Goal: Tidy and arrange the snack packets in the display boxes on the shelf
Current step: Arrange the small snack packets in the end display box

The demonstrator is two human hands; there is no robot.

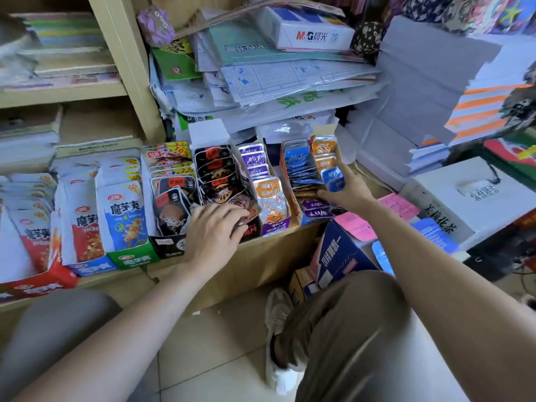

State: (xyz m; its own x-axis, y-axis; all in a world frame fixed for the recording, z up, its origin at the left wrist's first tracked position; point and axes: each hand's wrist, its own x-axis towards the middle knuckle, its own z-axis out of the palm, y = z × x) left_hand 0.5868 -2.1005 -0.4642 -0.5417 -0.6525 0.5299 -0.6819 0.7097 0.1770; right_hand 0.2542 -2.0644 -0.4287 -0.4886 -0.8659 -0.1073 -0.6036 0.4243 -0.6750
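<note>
Right hand [346, 188] is pinching two small blue packets [333, 178] between thumb and fingers, just above the orange box [293, 198] at its 3 o'clock edge on the shelf [261, 256]. Left hand [216, 232] is lying flat, fingers loosely spread, pressing on dark packets [216, 172] in the black box [171, 246], gripping nothing. Blue packets are glossy with white script; the orange box's many packets are too packed to count.

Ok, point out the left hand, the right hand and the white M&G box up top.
left hand [216, 227]: head view, back of the hand.
right hand [346, 189]: head view, back of the hand.
white M&G box [314, 36]: head view, its printed front side.
</note>
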